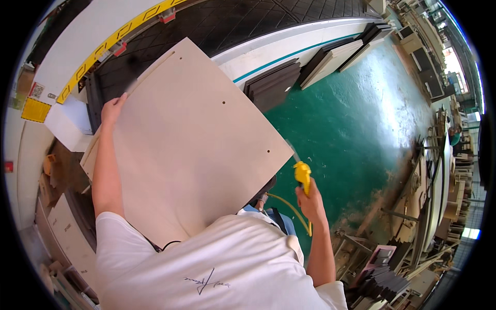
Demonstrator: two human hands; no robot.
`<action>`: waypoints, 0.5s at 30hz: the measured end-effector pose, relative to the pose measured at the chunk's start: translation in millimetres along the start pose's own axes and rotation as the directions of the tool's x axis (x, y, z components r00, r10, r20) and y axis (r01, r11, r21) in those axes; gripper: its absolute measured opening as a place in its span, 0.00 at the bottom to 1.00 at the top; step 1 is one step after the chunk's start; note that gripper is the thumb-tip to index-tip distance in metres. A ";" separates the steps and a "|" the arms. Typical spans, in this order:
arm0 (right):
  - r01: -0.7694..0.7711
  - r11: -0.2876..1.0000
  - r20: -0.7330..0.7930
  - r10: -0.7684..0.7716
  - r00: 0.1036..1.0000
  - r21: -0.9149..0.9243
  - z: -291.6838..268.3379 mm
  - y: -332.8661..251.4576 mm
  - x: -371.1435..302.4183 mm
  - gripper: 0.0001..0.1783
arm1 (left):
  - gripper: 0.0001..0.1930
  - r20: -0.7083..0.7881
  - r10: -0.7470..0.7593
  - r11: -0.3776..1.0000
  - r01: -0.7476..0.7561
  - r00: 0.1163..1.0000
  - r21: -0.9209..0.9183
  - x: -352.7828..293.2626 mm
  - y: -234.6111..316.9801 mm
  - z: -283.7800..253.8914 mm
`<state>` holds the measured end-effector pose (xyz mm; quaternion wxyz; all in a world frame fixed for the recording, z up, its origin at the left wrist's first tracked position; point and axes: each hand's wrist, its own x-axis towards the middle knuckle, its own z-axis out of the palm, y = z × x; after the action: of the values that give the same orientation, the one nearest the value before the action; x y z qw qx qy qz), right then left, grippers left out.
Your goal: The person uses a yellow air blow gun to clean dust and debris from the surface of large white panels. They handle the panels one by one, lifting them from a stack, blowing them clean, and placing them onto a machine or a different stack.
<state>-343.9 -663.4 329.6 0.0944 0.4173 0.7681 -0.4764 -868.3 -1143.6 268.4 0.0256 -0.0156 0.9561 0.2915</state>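
Observation:
A large beige board (pixel 186 124) with a few small dark holes and a groove along its far left edge is held tilted in front of my body. My left hand (pixel 112 107) grips that grooved edge, fingers curled over it. In my right hand (pixel 310 200) is a yellow air blow gun (pixel 303 174), its thin nozzle pointing up beside the board's right corner. A yellow hose (pixel 292 205) hangs in a curve below the gun. The board's underside is hidden.
Behind the board lies a dark machine bed (pixel 248 28) with a yellow-marked rail (pixel 121 32). Dark and pale panels (pixel 330 62) lean against its white side. Green floor (pixel 351 134) spreads to the right, bordered by racks and stacked boards (pixel 423 196). More panels (pixel 70 227) stand at lower left.

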 end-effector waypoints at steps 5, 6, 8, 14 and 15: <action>-0.004 0.995 0.069 0.011 0.998 -0.098 11.3 -23.3 26.4 0.18 | 0.28 -0.088 0.114 0.951 -0.083 0.990 0.297 -13.7 -27.8 57.8; 0.044 0.984 0.035 -0.039 0.999 -0.175 18.0 -20.3 33.9 0.18 | 0.28 -0.095 0.128 0.937 -0.089 0.987 0.338 -15.4 -35.5 65.7; 0.021 0.997 0.302 0.000 0.953 -0.069 26.7 -52.9 38.7 0.08 | 0.27 -0.082 0.151 0.929 -0.113 0.985 0.352 -18.9 -47.2 82.9; 0.105 0.941 0.115 -0.149 0.982 0.321 74.0 -105.7 92.0 0.08 | 0.33 -0.268 0.317 0.902 -0.202 0.910 0.383 -83.9 -59.9 154.0; 0.142 0.944 0.095 -0.178 0.980 0.299 75.9 -111.1 101.0 0.08 | 0.33 -0.275 0.299 0.891 -0.163 0.914 0.425 -96.1 -47.4 161.7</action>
<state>-508.3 -691.2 307.2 0.0393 0.3333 0.7141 -0.6144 -763.8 -1091.2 113.6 -0.1691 0.0562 0.9801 0.0878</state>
